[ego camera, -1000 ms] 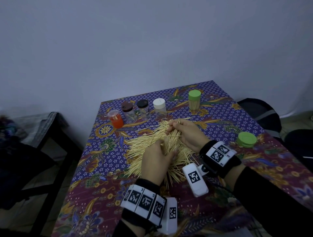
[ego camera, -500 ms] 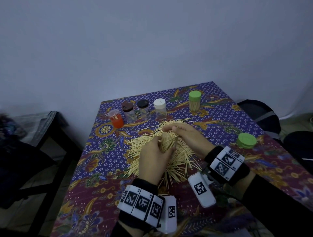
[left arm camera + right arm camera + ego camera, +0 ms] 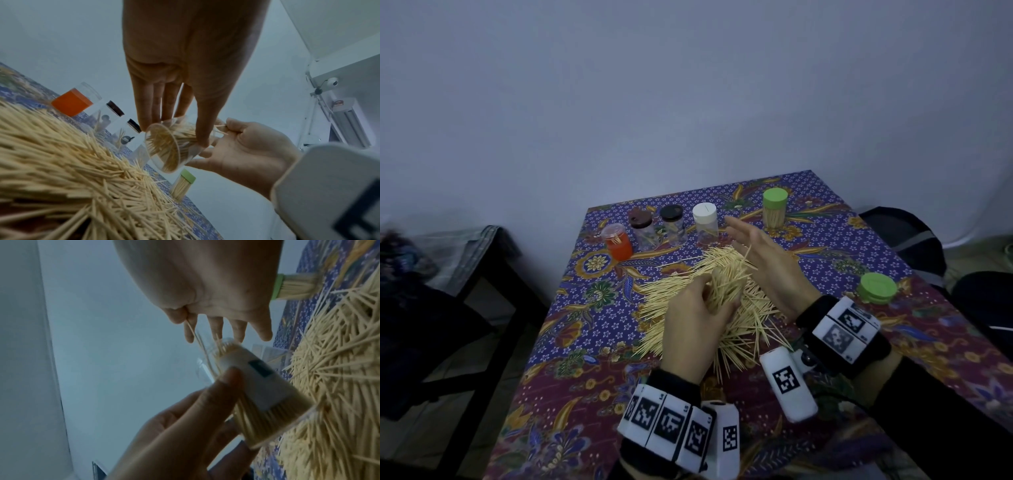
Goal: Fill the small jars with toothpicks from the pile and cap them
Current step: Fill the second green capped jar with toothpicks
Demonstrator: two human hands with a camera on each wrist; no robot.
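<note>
My left hand (image 3: 702, 308) grips a clear jar (image 3: 726, 288) packed with toothpicks, tilted over the toothpick pile (image 3: 674, 301). In the left wrist view the jar (image 3: 170, 146) shows its round bottom, with thumb and fingers around its sides. My right hand (image 3: 762, 255) hovers just beyond the jar's mouth. It pinches a single toothpick (image 3: 194, 334) between thumb and forefinger, the other fingers straight. The jar (image 3: 267, 394) carries a white label in the right wrist view. A loose green lid (image 3: 877, 288) lies to the right of the pile.
Along the far side of the patterned tablecloth (image 3: 585, 329) stands a row of jars: orange (image 3: 617, 241), brown-capped (image 3: 642, 229), black-capped (image 3: 672, 226), white-capped (image 3: 704, 224) and a green-capped one (image 3: 774, 212) full of toothpicks. A dark bench (image 3: 465, 274) stands left of the table.
My right hand has drawn back from the jar's mouth and spread its fingers, keeping one toothpick. My left hand still holds the jar over the pile.
</note>
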